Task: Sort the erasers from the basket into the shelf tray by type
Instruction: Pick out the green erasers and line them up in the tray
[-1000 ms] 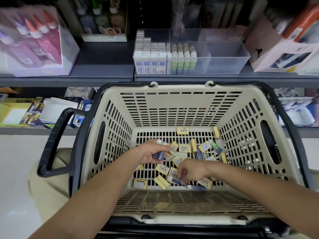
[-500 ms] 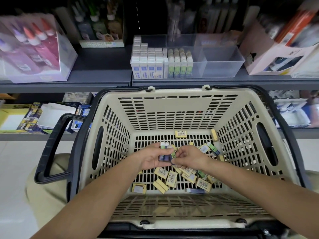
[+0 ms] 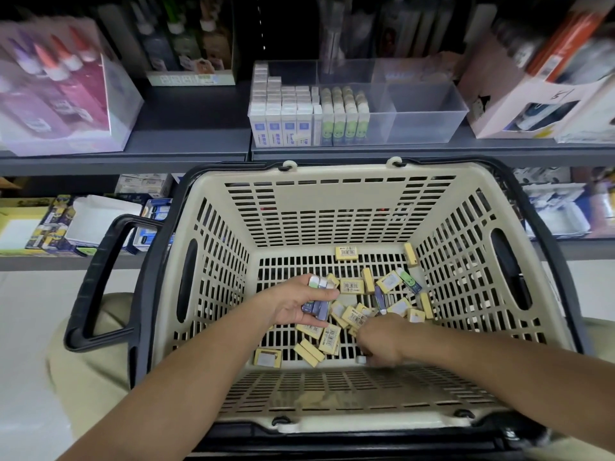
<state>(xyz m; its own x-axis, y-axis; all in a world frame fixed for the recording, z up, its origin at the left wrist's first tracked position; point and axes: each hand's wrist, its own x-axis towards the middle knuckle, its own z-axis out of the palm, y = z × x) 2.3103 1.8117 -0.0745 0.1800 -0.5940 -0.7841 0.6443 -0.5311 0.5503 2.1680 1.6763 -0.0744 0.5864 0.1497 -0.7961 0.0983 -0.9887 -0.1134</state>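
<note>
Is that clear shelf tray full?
Partly full: white erasers and green erasers pack the clear plastic tray at left; its front right compartment looks empty.

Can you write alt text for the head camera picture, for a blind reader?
A person's left-hand grip holds a few purple erasers inside a beige basket strewn with yellow erasers, while the right-hand grip reaches among them. A part-filled clear tray sits on the shelf behind.

Beige slotted plastic basket (image 3: 339, 207) before a grey metal shelf (image 3: 186, 141)
A clear divided plastic tray (image 3: 429, 118) sits on the shelf behind the basket; small yellow boxed erasers (image 3: 346, 252) lie scattered in the basket, where the left hand (image 3: 289, 307), left of the right hand (image 3: 382, 344), holds purple-sleeved erasers (image 3: 319, 306).
</note>
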